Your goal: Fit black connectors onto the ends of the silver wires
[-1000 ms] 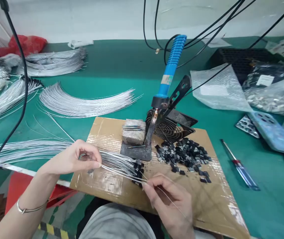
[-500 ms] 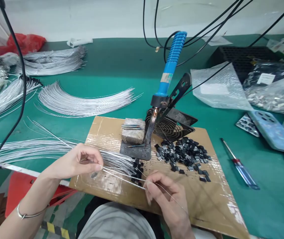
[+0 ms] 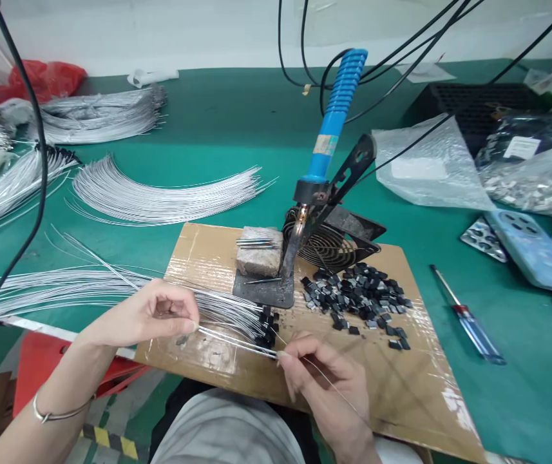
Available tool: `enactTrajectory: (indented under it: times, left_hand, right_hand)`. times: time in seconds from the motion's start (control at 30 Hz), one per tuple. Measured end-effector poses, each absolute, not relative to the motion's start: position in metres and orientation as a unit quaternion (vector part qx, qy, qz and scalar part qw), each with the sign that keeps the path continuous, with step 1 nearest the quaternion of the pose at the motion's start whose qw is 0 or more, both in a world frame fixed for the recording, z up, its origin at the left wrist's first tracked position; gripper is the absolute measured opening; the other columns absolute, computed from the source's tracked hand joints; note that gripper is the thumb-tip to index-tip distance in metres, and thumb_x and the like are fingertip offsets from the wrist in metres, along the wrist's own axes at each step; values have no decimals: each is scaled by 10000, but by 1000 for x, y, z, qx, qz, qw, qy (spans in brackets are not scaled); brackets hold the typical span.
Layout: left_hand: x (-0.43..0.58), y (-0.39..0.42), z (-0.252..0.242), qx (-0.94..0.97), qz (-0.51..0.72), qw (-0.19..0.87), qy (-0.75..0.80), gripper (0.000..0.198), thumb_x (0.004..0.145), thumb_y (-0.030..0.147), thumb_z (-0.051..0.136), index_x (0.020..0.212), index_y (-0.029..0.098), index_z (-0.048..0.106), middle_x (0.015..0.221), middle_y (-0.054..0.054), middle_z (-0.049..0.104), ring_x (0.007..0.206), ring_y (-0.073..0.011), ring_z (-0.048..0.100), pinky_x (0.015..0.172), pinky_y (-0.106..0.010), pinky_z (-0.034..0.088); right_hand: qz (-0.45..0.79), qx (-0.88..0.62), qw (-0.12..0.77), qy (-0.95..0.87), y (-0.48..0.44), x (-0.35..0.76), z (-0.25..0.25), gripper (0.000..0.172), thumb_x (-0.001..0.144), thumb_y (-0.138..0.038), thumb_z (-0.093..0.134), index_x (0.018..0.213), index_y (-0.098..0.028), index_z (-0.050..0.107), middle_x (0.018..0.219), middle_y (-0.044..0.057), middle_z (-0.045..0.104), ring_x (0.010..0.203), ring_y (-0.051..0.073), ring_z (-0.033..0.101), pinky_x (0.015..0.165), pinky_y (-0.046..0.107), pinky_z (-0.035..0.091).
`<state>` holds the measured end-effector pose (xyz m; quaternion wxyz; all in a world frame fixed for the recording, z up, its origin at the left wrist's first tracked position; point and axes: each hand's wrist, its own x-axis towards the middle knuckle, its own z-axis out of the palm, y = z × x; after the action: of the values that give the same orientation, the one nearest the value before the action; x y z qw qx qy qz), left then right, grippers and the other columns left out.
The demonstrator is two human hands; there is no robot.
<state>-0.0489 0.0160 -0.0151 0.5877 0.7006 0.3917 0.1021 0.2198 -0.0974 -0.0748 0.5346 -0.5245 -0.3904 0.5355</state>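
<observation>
My left hand (image 3: 172,311) pinches a pair of thin white wires (image 3: 237,339) between thumb and fingertips. Their other ends are gripped by my right hand (image 3: 324,380), thumb against forefinger. A thinner strand of wire (image 3: 332,385) also runs through my right hand and across its palm. Behind the held wires, a bundle of white wires (image 3: 230,309) lies on the cardboard (image 3: 391,399), with small black pieces (image 3: 266,327) on its ends. A blue-handled soldering iron (image 3: 336,116) rests tip down in its stand, beyond my hands.
Loose black pieces (image 3: 362,296) are heaped right of the iron stand. A small fan (image 3: 331,245) sits behind them. A screwdriver (image 3: 469,319) and a phone (image 3: 536,251) lie at the right. More white wires (image 3: 160,196) lie at the back left. A black cable (image 3: 38,161) hangs at the left.
The two wires between my hands have come closer together and now run nearly side by side. My right fingertips have shifted slightly left and up along their ends.
</observation>
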Motion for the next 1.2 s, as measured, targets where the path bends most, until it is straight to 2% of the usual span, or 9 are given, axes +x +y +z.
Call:
enactTrajectory:
  times: [0.13, 0.23, 0.3, 0.37, 0.4, 0.67, 1.0, 1.1, 1.2]
  left_hand:
    - [-37, 9, -7, 724, 65, 537, 429, 228, 954, 335, 610, 830, 163, 693, 694, -21, 675, 632, -135, 561, 590, -229, 408]
    - [-14, -11, -1, 754, 36, 474, 454, 229, 956, 362, 605, 1094, 201, 692, 693, 5, 648, 588, -138, 528, 541, -243, 373]
    - [6, -26, -1, 770, 29, 454, 447, 229, 985, 337, 554, 1156, 236, 669, 728, 7, 645, 623, -149, 547, 565, -255, 383]
    - [23, -40, -6, 780, 54, 444, 437, 188, 1001, 280, 514, 1102, 236, 666, 847, -19, 671, 817, -185, 596, 736, -294, 439]
    - [30, -44, -10, 772, 63, 449, 446, 181, 1011, 268, 490, 1042, 228, 664, 854, -22, 665, 827, -185, 588, 750, -302, 438]
    - [47, -44, -31, 640, 150, 578, 484, 267, 989, 372, 547, 841, 177, 651, 673, 4, 590, 587, -125, 470, 529, -250, 338]
    - [55, -39, -33, 596, 195, 600, 497, 246, 961, 342, 588, 819, 154, 662, 667, -8, 608, 607, -131, 504, 555, -245, 366]
    - [57, -39, -31, 574, 210, 608, 508, 233, 946, 326, 598, 807, 151, 665, 681, -18, 623, 628, -136, 521, 566, -243, 385]
    - [58, -38, -29, 565, 224, 606, 514, 214, 925, 307, 615, 795, 149, 678, 685, -29, 642, 636, -144, 538, 572, -247, 408]
  right_hand:
    - [463, -497, 522, -516, -96, 224, -76, 195, 925, -200, 648, 731, -213, 642, 637, -42, 525, 544, 88, 466, 497, 215, 345]
    - [403, -473, 502, -602, -95, 224, -76, 164, 922, -111, 618, 795, -214, 626, 683, -33, 556, 592, 98, 508, 538, 216, 381]
    - [382, -469, 496, -624, -94, 224, -77, 161, 923, -83, 602, 828, -212, 616, 700, -28, 564, 615, 106, 522, 559, 221, 399]
    - [366, -469, 499, -630, -95, 223, -78, 159, 923, -73, 596, 851, -213, 616, 709, -24, 573, 626, 112, 527, 570, 225, 413]
    - [357, -472, 503, -629, -95, 223, -78, 157, 922, -72, 597, 857, -214, 619, 709, -24, 579, 625, 113, 528, 571, 225, 417]
    - [418, -559, 524, -488, -98, 215, -82, 214, 897, -220, 691, 686, -206, 654, 587, -36, 541, 499, 97, 474, 466, 223, 354]
    - [535, -576, 512, -347, -92, 212, -77, 319, 853, -357, 749, 603, -186, 649, 517, -38, 519, 463, 90, 453, 454, 213, 355]
    - [547, -557, 534, -325, -92, 214, -78, 365, 927, -460, 644, 702, -182, 717, 585, -13, 564, 480, 105, 514, 474, 224, 422]
    - [565, -510, 579, -292, -94, 219, -84, 543, 1018, -544, 411, 883, -178, 789, 705, 46, 643, 564, 146, 598, 510, 256, 511]
